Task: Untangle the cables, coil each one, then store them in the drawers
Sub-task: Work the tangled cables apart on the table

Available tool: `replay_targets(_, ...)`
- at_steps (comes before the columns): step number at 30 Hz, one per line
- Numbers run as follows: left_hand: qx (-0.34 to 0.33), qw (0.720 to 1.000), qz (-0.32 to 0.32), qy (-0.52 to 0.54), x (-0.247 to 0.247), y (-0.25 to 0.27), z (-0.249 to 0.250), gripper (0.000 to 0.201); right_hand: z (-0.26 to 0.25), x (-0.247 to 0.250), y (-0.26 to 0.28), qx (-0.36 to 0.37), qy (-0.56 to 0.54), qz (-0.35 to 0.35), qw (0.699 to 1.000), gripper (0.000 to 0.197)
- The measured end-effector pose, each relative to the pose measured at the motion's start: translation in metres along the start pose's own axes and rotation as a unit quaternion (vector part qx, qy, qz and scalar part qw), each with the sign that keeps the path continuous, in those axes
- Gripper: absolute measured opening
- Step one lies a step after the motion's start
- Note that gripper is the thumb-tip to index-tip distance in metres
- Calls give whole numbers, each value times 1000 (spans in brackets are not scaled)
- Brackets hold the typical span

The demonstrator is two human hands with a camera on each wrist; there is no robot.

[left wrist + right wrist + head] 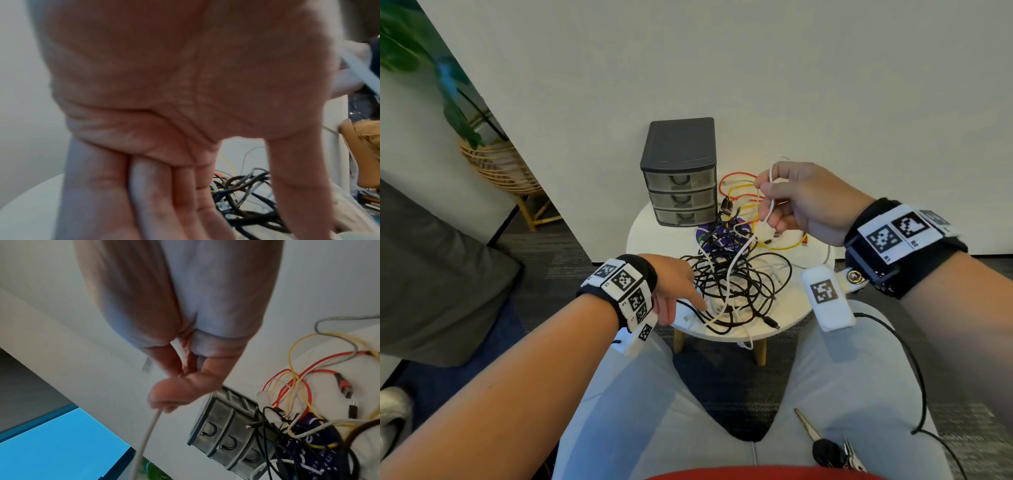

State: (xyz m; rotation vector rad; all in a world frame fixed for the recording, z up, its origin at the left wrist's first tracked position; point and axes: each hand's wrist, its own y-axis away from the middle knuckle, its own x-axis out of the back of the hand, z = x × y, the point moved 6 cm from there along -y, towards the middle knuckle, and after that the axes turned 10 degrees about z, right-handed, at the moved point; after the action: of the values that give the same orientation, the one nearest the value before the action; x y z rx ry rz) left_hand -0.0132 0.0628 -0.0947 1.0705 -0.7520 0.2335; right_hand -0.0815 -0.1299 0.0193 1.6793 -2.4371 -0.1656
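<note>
A tangle of black cables (743, 284) (242, 181), with red (736, 175) and yellow (786, 245) ones behind it, lies on a small round white table (650, 226). A dark grey three-drawer unit (681, 171) (222, 434) stands at the table's back, all drawers closed. My right hand (767, 192) (164, 399) is raised above the pile and pinches a white cable (738, 260) (144, 443) between thumb and forefinger; the cable runs down into the tangle. My left hand (683, 313) (185, 203) reaches down at the table's left edge, fingers straight, fingertips at the pile's near side.
A purple disc (722, 240) lies under the cables. The wall stands right behind the table. A wicker plant stand (496, 164) is at the far left, beside a grey seat (431, 274). Keys (825, 448) rest on my lap. A black cord (914, 359) trails over my right thigh.
</note>
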Motion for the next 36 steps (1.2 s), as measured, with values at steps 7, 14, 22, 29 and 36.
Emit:
replay_targets(7,6,1000,-3,23,-10,-3,-9,49,17,1,-5,-22,16,7,1000,13)
replay_targets(14,-57,964,259,32,32,-15,-2,16,40,3,-12,-12,225,-18,974,17)
replay_targets(22,-156,929,331,51,42,-22,8,47,67,-2,-21,21,555,-53,830,27)
replay_targets(29,-135,930,340,-3,41,-29,5,23,50,-31,-43,161,532,1,831,6)
replay_targets(36,-127,931,337,-57,44,-37,3,36,84,-95,-58,161,594,-166,770,31)
